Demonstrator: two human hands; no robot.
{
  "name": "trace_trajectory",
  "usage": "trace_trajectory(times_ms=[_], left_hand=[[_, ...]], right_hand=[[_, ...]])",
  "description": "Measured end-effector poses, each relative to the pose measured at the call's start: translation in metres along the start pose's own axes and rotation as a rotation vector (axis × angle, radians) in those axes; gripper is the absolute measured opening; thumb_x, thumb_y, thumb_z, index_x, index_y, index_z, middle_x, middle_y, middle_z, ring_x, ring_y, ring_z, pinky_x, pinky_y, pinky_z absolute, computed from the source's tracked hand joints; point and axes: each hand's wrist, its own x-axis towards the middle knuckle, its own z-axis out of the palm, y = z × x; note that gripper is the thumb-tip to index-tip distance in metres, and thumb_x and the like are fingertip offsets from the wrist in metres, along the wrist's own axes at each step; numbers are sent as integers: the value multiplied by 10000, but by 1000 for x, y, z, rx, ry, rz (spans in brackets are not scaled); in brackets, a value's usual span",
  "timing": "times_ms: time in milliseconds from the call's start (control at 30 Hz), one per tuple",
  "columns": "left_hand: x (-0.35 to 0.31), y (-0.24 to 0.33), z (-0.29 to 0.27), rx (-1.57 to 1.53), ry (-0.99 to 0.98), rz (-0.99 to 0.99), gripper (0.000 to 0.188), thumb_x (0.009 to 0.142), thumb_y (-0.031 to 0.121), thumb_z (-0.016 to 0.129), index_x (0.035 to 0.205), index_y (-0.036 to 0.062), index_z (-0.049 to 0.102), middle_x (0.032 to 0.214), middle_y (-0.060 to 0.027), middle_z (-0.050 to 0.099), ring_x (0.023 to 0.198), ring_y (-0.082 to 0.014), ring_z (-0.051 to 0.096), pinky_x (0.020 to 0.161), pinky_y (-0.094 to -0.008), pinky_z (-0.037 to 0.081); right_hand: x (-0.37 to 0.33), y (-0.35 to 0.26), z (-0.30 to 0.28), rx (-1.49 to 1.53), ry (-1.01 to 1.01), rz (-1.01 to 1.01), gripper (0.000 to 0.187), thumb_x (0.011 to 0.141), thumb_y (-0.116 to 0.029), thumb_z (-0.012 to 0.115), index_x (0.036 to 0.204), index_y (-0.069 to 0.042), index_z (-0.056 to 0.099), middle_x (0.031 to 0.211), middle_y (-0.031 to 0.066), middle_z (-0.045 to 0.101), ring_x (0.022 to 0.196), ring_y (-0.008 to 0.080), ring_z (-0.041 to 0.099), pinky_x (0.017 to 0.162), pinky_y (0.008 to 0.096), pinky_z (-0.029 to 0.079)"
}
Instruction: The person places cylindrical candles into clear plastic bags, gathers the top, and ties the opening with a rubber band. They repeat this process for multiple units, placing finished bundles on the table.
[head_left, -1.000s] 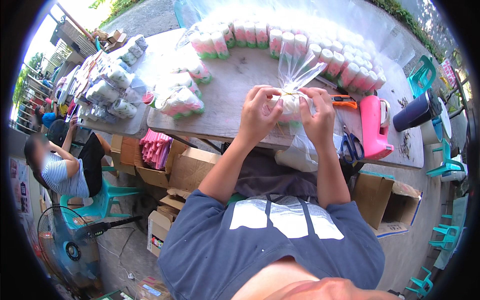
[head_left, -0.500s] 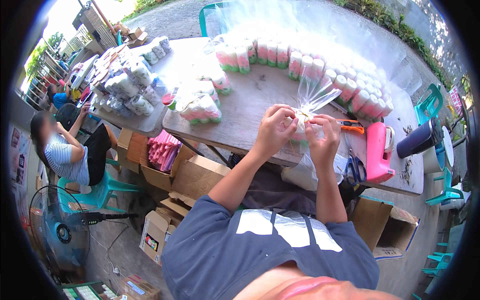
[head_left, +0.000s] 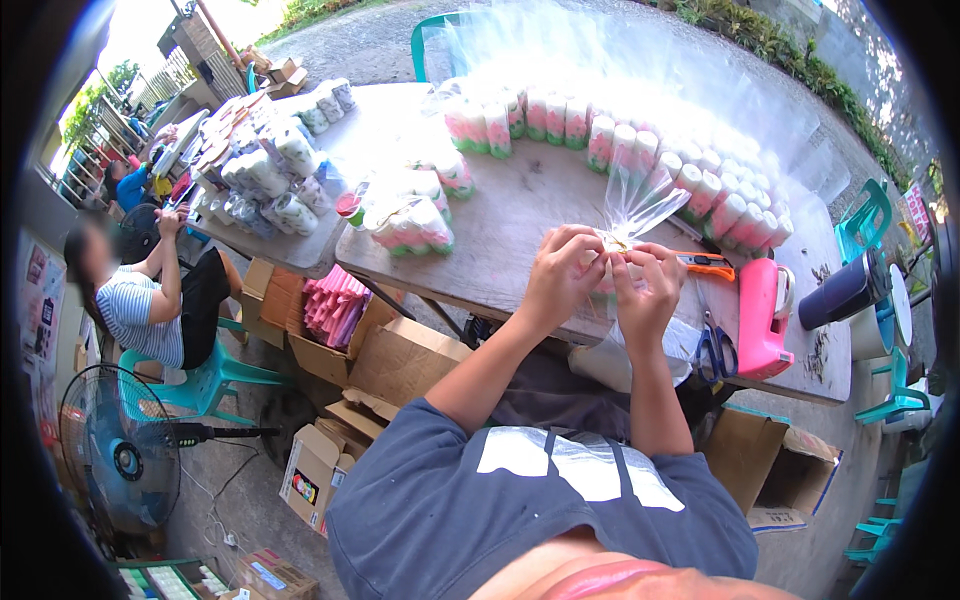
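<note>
Largest first: a pale, worn-topped table [head_left: 560,200] runs beneath and beyond the fingers, its surface smudged. Past them, to the far right, we see a curving bank of smooth white cylinders [head_left: 715,190] printed pink and green at the lower ends, standing close together. Far left of the fingers and nearer the body is a pedestal fan [head_left: 125,455] with a wire cage and blue hub. To their right, below table height, we find an open corrugated carton [head_left: 740,460]; dark print on its flap is too small for us to read. Farther right and beyond stands a white sign [head_left: 915,212] with red lettering.

Right of the fingers, we note a dark blue cylindrical tumbler [head_left: 843,292] and, closer in, a glossy pink tape dispenser [head_left: 762,325]. Directly between the hands, over the table's near side, is the clear plastic bag [head_left: 640,195], crinkled film fanning upward, pale contents mostly hidden. Left hand [head_left: 568,275] and right hand [head_left: 648,290] both pinch its gathered neck, thumbs against fingertips. Just right of them are blue-handled scissors [head_left: 717,350] and an orange box cutter [head_left: 712,265]. Smallest: a thin yellowish tie [head_left: 617,245] at the fingertips.
</note>
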Motion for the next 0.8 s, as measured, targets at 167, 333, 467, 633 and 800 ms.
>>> trace_trajectory(times_ms=[167,333,467,633,800], left_hand=[[-2,-1,2,2,-4,7,186,768,54,743,928,73,651,1054,-76,652,955,-306,598,838,-395,494],[-3,2,0,18,18,34,201,758,36,759,929,71,660,1051,-79,648,967,-294,600,834,-387,498],[-3,1,0,-6,18,44,209,760,48,766,939,74,660,1061,-88,645,983,-296,596,858,-394,492],[-9,1,4,-33,37,1,211,784,85,759,963,83,649,1076,-84,629,1026,-298,575,893,-396,476],[-10,0,9,-31,75,31,208,806,115,759,976,107,639,1057,-65,613,1017,-287,568,896,-396,469]], right_hand=[[-2,-1,2,31,14,66,154,797,-192,797,863,-67,735,1007,85,646,1028,277,528,911,404,419],[-2,-4,6,69,27,94,144,810,-180,783,875,-56,751,1008,90,650,1030,278,528,918,402,414],[-3,-1,5,60,28,85,135,831,-169,759,878,-42,748,1003,96,655,1015,281,539,921,403,415],[-7,5,6,57,7,82,156,858,-163,749,915,-19,754,1022,104,656,1033,270,551,912,395,431],[-7,6,3,77,-21,93,154,878,-150,732,934,-9,756,1049,104,655,1041,260,560,899,392,449]])
